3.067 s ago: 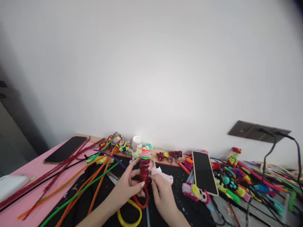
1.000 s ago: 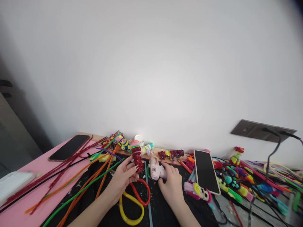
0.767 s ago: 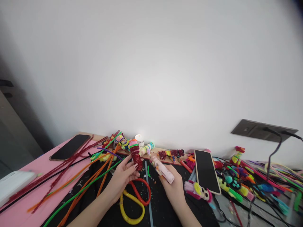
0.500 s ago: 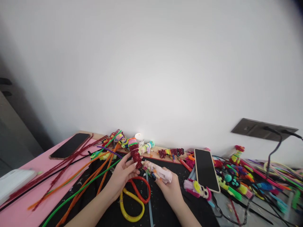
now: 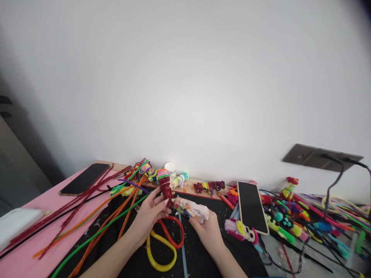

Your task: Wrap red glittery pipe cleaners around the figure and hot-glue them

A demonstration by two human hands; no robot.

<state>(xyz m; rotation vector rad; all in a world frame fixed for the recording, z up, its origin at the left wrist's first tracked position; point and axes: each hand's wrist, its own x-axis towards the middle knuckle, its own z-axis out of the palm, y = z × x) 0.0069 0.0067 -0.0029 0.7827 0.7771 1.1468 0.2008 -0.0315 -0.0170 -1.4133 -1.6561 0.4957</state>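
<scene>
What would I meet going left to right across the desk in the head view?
Dark phone → left hand → red figure → glue gun → right hand → second phone → wall socket.

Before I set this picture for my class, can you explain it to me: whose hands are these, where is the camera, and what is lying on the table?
There is one picture, taken by a camera worn on a person's head, looking forward and down. No machine is involved: these are that person's own bare hands. The left hand holds a small figure of glittery red pipe cleaner with coloured bands on top. The right hand grips a pale pink glue gun, its nozzle pointing at the figure. On the table lie long pipe cleaners, red-and-yellow scissors, two phones, and many small bright craft figures to the right.
</scene>
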